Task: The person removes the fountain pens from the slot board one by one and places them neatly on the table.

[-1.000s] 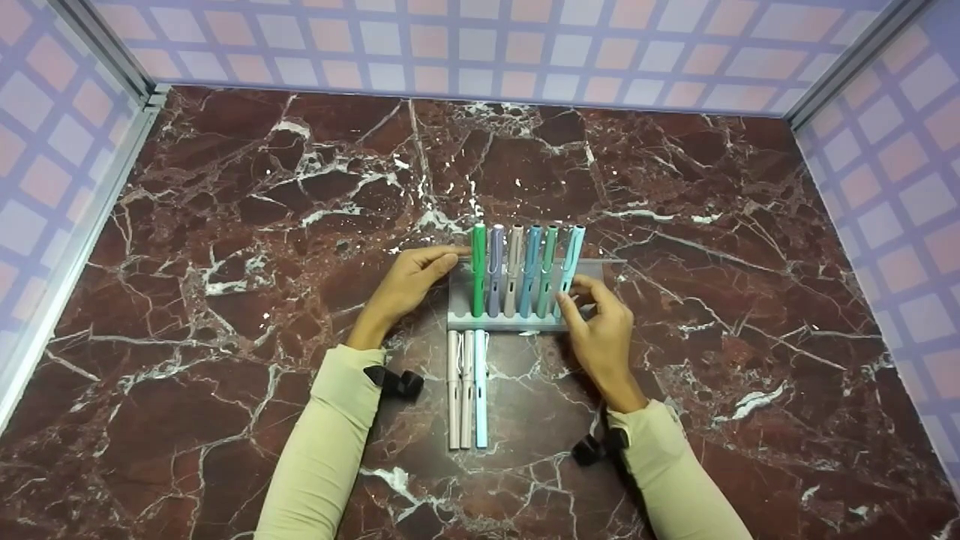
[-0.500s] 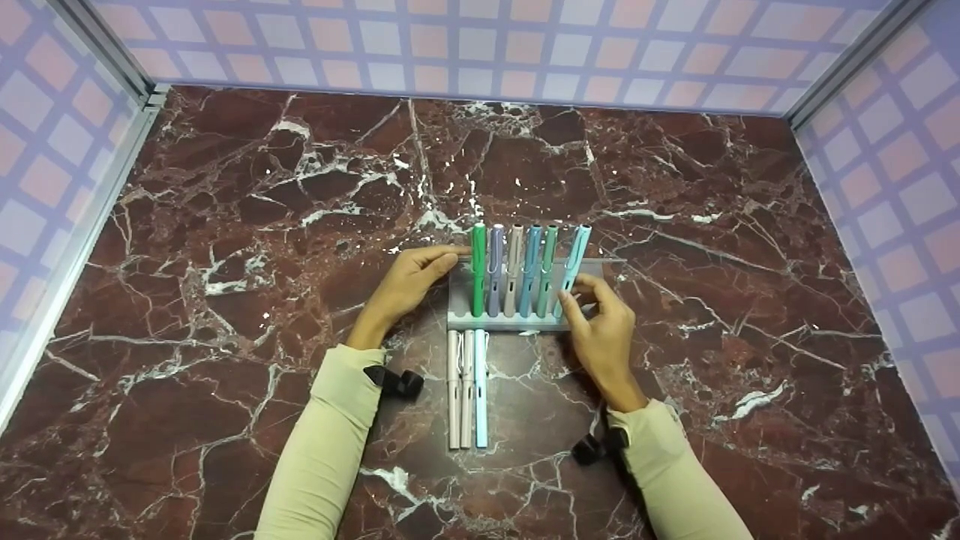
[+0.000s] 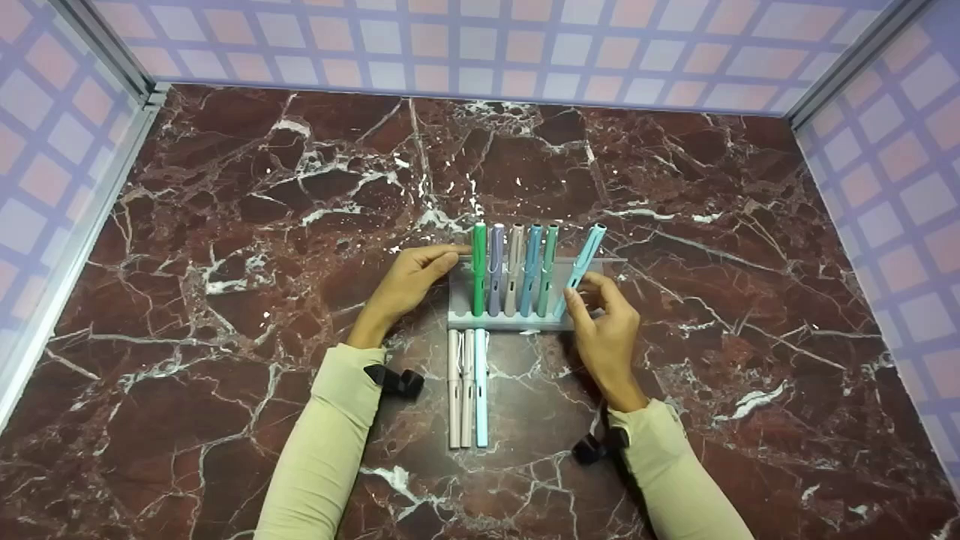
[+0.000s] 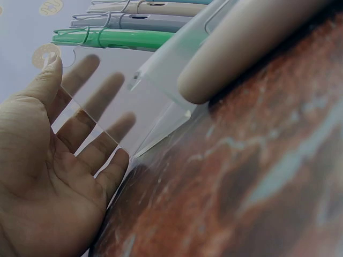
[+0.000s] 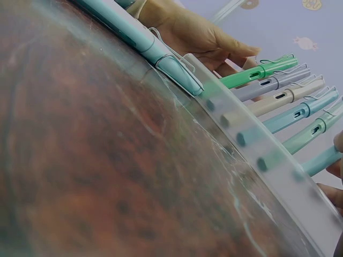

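A clear acrylic pen stand (image 3: 510,325) holds a row of capped pens, from a green pen (image 3: 478,270) at the left to a teal-green pen (image 3: 547,277). At the row's right end, my right hand (image 3: 606,322) pinches a light blue pen (image 3: 587,255) low on its barrel. That pen leans to the right, its lower end at the stand's front ledge. My left hand (image 3: 405,285) is at the stand's left edge. In the left wrist view its straight fingers (image 4: 88,126) lie behind the clear panel (image 4: 144,107), with the thumb beside the edge.
Two taupe pens (image 3: 454,405) and another light blue pen (image 3: 481,397) lie side by side in front of the stand, caps toward it. The marbled tabletop (image 3: 300,187) is bounded by checked panels (image 3: 480,45) at the back and sides.
The light blue pen in my right hand has tilted from nearly upright to leaning right, its cap swinging away from the row. My right hand shifted slightly right; the left hand stayed still.
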